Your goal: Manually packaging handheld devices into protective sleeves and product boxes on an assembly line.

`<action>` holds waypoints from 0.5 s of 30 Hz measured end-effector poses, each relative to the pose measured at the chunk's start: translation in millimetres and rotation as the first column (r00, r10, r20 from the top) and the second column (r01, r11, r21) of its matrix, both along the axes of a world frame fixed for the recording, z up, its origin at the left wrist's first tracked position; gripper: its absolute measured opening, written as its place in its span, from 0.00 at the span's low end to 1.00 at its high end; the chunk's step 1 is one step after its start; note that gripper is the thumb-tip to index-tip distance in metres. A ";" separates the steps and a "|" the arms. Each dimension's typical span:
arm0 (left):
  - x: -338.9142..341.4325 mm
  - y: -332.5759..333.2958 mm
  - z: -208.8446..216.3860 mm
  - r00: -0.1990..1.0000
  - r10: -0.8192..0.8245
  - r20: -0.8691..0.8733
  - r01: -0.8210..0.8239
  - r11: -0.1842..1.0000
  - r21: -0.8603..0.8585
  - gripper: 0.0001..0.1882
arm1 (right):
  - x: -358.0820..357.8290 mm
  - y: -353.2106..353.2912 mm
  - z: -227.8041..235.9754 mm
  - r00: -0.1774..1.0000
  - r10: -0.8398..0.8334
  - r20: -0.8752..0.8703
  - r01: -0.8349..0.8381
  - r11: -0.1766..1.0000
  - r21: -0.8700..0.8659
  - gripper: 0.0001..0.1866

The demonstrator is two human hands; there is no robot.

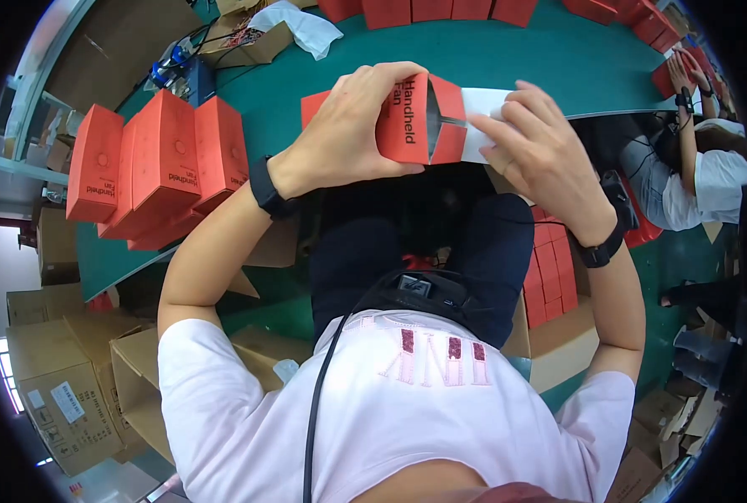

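My left hand [352, 130] grips a small red carton [411, 126] over the edge of the green table [558, 59]; its end flaps stand open toward the right. My right hand [541, 155] pinches a white folded sheet [484, 105] whose left end sits at the carton's open mouth. Both wrists wear black bands.
Several closed red cartons [160, 159] are stacked on the table's left part, and more line the far edge [428, 10]. A brown box with white wrapping [260, 33] stands at the back. Another person [696, 168] sits at right. Cardboard boxes [63, 386] and red cartons [549, 268] lie below.
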State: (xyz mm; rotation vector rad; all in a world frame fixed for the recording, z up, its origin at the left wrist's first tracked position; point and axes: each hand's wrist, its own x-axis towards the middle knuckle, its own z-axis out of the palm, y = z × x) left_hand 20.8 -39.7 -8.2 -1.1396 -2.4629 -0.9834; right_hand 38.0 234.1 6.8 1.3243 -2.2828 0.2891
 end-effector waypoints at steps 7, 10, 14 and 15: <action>-1.1 -6.7 -3.5 1.000 -0.008 -0.011 0.008 1.000 0.006 0.49 | 11.8 -3.5 -9.4 0.878 0.127 0.461 0.004 0.962 -0.273 0.21; -1.7 -5.7 -4.7 1.000 0.000 -0.015 -0.001 0.999 -0.040 0.50 | 8.9 -2.4 -12.7 0.746 0.136 0.651 0.044 0.967 -0.252 0.20; -3.6 3.0 -7.8 1.000 0.003 -0.029 -0.004 0.999 -0.045 0.49 | 7.6 -13.5 -36.9 0.881 0.044 0.471 0.110 0.950 -0.293 0.22; -3.4 2.3 -7.3 1.000 0.004 -0.028 -0.005 0.999 -0.047 0.49 | 10.0 -13.4 -32.1 0.881 0.046 0.472 0.109 0.949 -0.296 0.22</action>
